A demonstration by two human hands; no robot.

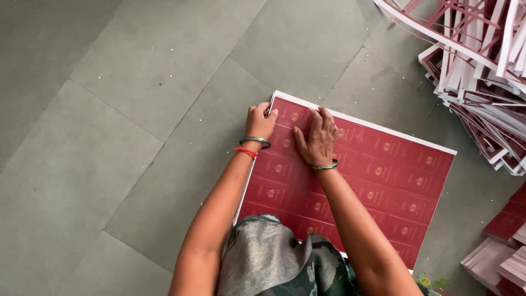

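**Both hands on a red printed sheet**

A stack of red printed sheets (378,175) lies on the grey tiled floor (137,109), centre-right. The left hand (260,121) pinches the stack's corner at 11 o'clock. The right hand (318,137) presses flat, fingers spread, just beside it. Cut paper strips (482,66) pile at 2 o'clock.

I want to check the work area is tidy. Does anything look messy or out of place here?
Yes. The pile of white-and-maroon offcut strips at the upper right is tangled and leaning unevenly. The red printed sheet lies flat on the floor, with the left hand at its corner and the right hand pressing on it.
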